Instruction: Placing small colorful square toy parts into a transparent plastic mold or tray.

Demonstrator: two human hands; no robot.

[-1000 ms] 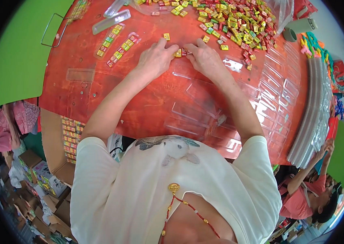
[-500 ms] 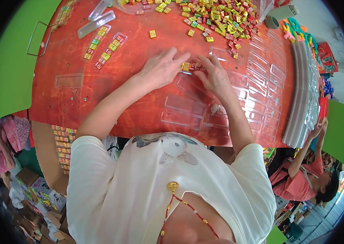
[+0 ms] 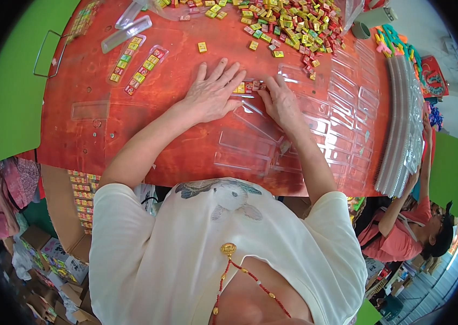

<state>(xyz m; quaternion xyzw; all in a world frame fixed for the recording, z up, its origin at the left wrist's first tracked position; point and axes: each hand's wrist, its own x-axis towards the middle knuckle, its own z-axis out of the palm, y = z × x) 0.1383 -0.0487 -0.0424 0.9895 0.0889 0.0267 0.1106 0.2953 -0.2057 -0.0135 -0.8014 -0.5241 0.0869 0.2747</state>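
Observation:
A short row of small yellow and red boxes [image 3: 248,86] lies between my hands, with a clear plastic edge showing along its near side. My left hand [image 3: 213,95] is spread flat on the table, its index finger and thumb beside the row's left end. At the other end, my right hand [image 3: 283,105] has its bent fingers and thumb closed around the row, hiding the last boxes. Just nearer to me is an empty clear plastic tray [image 3: 256,120]. One loose yellow box [image 3: 202,47] sits beyond my left hand.
A heap of small boxes [image 3: 294,27] covers the far side. Two filled trays [image 3: 145,70] lie at left. Clear trays [image 3: 343,114] spread across the right, beside a long stack of trays [image 3: 402,127]. A co-worker [image 3: 402,233] is at right; a carton [image 3: 61,206] stands below left.
My left hand has opened flat, its fingers fanning out. My right fingers have drawn closer together at the row's right end. The co-worker's arms at right have moved.

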